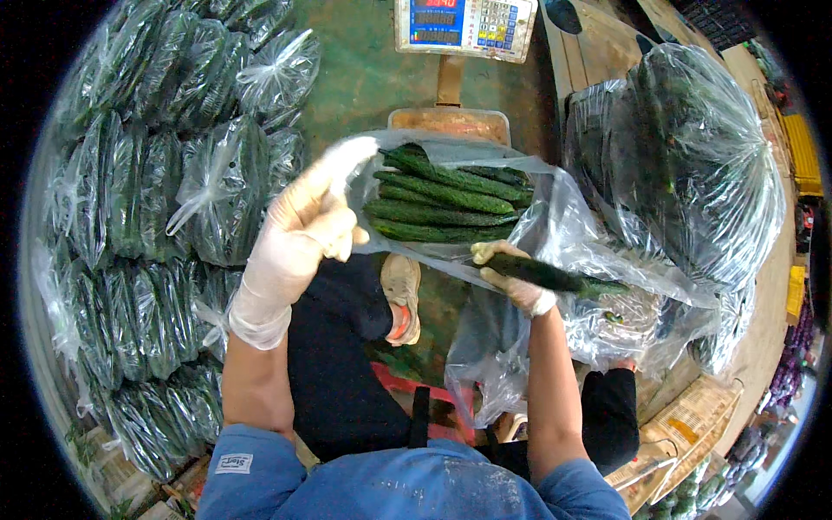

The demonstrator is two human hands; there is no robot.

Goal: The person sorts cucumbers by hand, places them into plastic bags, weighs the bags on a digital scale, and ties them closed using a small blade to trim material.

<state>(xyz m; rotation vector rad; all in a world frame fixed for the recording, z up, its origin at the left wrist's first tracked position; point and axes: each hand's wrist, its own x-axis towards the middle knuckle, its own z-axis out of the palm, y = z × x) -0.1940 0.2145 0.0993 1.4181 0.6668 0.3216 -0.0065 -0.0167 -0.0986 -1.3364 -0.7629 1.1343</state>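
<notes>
A clear plastic bag point(565, 214) lies with its mouth spread in front of me, over the platform of the scale. Several dark green cucumbers point(448, 195) lie side by side inside it. My left hand point(302, 227), in a whitish glove, holds the bag's left rim, the index finger stretched along the opening and the other fingers curled. My right hand point(517, 279), also gloved, grips a single cucumber point(546, 273) just outside the near right rim. That cucumber points away to the right, its far end blurred. Whether the right fingers also pinch the bag is unclear.
A weighing scale's display and keypad point(465, 29) stand beyond the bag, above its platform point(448, 123). Stacked bagged cucumbers point(156, 195) line the left. On the right is a large filled plastic bag point(702, 169). A cardboard box point(689, 429) sits at lower right.
</notes>
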